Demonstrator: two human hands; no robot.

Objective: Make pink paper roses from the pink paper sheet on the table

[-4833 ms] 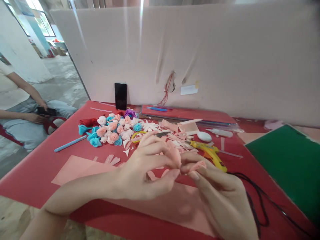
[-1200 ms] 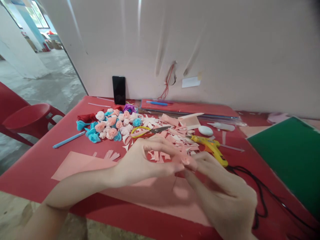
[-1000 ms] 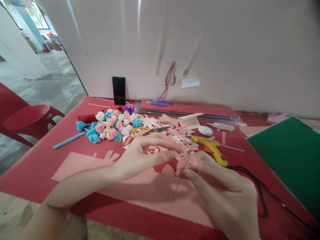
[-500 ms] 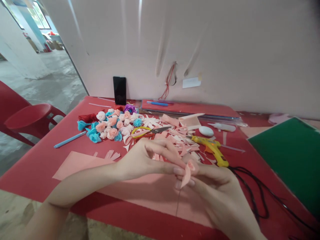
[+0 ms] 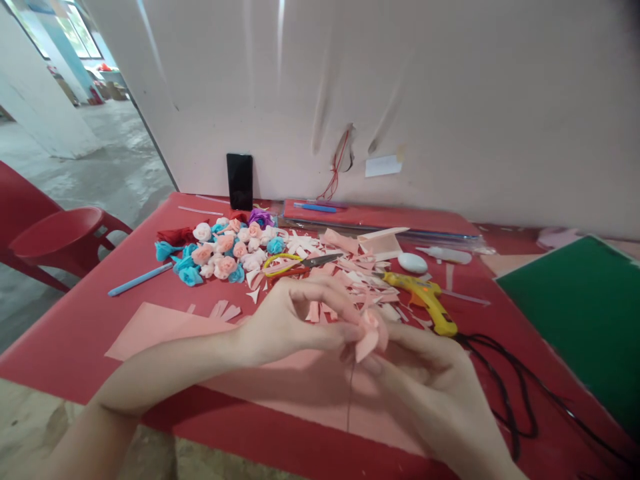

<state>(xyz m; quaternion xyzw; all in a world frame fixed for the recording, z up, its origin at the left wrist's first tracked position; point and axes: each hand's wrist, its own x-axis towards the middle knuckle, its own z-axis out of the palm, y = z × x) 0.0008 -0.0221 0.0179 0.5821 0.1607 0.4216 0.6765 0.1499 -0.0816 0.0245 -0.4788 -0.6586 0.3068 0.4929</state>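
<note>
My left hand (image 5: 295, 323) and my right hand (image 5: 433, 380) meet over the red table (image 5: 75, 340), both pinched on a small pink paper flower (image 5: 371, 328). A loose petal flap hangs from its lower edge, and a thin wire stem (image 5: 349, 393) drops down from it. Beneath my hands lies a pink paper sheet (image 5: 165, 330). Just beyond my fingers are pink paper scraps (image 5: 350, 270).
A pile of pink, white and blue paper flowers (image 5: 220, 253) lies at the back left, with yellow-handled scissors (image 5: 290, 263) beside it. A yellow glue gun (image 5: 425, 301) with a black cord (image 5: 515, 393) lies to the right. A green sheet (image 5: 580, 313), a phone (image 5: 239, 180), a blue pen (image 5: 140, 279) and a red chair (image 5: 50, 233) are around.
The person seated at the left 4.8 s ago is out of view. Over the last second my fingers have kept turning the flower; the petal flap has shifted and the hands stay together.
</note>
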